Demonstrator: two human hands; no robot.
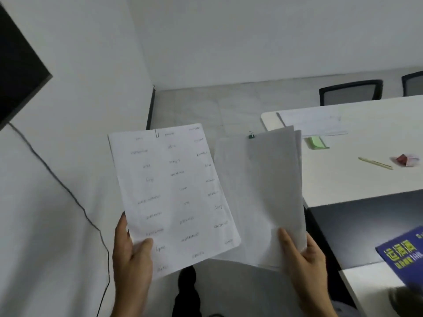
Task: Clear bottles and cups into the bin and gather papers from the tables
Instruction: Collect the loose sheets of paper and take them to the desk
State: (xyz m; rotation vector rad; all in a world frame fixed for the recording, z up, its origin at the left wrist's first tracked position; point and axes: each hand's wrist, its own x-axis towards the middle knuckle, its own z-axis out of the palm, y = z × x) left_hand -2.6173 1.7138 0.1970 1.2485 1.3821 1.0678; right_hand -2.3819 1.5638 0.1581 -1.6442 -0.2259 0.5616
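Beside the table (366,184), left fingers (144,244) grasping printed sheets (174,191) (paper-clipped), right fingers (286,239) grasping stack (263,191)

My printed sheets (174,197): thin matt paper, metal clip (157,133). Counter (357,179): smooth matt white. Blue box (402,250): glossy.

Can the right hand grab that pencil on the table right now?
Probably not yet. The right hand grips a clipped stack of papers, so it is busy. The pencil lies uncovered on the white table, so the way looks free once the papers are put down.
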